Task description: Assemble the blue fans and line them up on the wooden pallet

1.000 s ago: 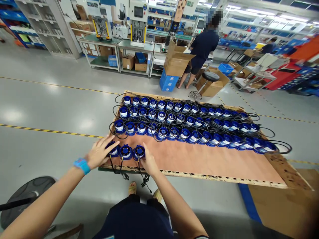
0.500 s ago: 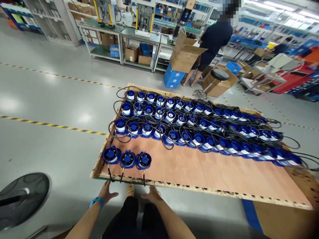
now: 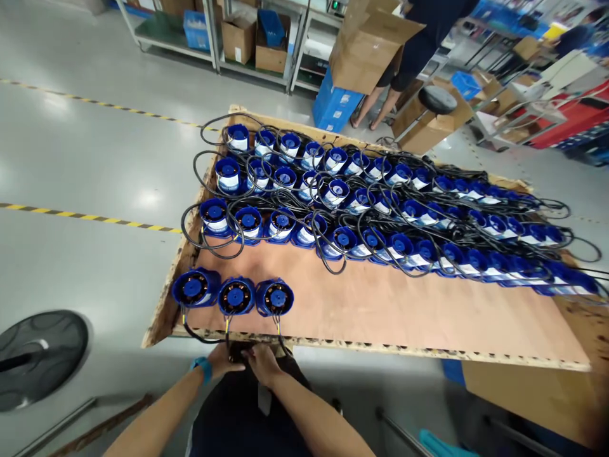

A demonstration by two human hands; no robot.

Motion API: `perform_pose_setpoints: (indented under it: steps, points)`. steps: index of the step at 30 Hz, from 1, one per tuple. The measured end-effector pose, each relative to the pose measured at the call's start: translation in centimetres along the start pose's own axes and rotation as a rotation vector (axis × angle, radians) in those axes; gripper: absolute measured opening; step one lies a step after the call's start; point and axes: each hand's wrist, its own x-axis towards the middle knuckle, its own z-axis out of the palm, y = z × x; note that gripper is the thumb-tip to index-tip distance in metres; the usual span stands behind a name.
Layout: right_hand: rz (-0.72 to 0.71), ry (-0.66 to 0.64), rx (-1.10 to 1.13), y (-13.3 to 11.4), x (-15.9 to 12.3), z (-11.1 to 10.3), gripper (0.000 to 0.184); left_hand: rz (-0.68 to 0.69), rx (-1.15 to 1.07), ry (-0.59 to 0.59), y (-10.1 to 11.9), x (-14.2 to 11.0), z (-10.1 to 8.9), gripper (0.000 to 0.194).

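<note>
My left hand point(image 3: 222, 360), with a blue wristband point(image 3: 203, 369), is at the near edge of the wooden tray point(image 3: 380, 352), in front of my body. My right hand point(image 3: 264, 364) is close beside it. Both have curled fingers around something dark between them, too small and shaded to name. A black cable point(image 3: 228, 343) hangs from the middle blue fan point(image 3: 236, 296) down to my left hand. To either side of that fan stand a left blue fan point(image 3: 194, 287) and a right blue fan point(image 3: 276, 297), their cables also hanging over the edge.
Several rows of blue fans point(image 3: 247, 222) with looped black cables point(image 3: 333, 270) fill the tray's far side. A round black base point(image 3: 40, 355) is on the floor at left. Beyond the tray are a blue crate point(image 3: 335, 105), a cardboard box point(image 3: 371, 47) and a standing person point(image 3: 419, 57).
My hands have come together at the tray edge and their fingers have closed; before, they were apart with fingers spread. The view has tilted down and moved closer to the tray.
</note>
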Motion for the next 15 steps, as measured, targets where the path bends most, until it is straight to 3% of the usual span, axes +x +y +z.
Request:
perform_pose_setpoints:
  steps: [5, 7, 11, 12, 15]
  points:
    - [0.052, 0.098, 0.143, -3.5, -7.7, -3.2, 0.036, 0.056, -0.096, -0.010, -1.3, -8.1, 6.1, 0.064]
    - [-0.031, -0.017, 0.368, -4.1, -10.7, -5.2, 0.052, 0.109, -0.161, -0.022, -1.0, -11.1, 8.3, 0.060]
    - [-0.210, -0.377, 0.805, -4.0, -15.4, -8.8, 0.100, 0.082, -0.292, 0.008, 2.3, -16.2, 11.1, 0.052]
    - [-0.226, -0.421, 0.823, -3.9, -16.2, -9.6, 0.104, 0.058, -0.342, 0.025, 3.5, -17.3, 11.4, 0.052]
    - [-0.215, -0.397, 0.806, -4.1, -18.2, -11.8, 0.082, -0.004, -0.484, 0.058, 7.0, -19.7, 11.9, 0.048]
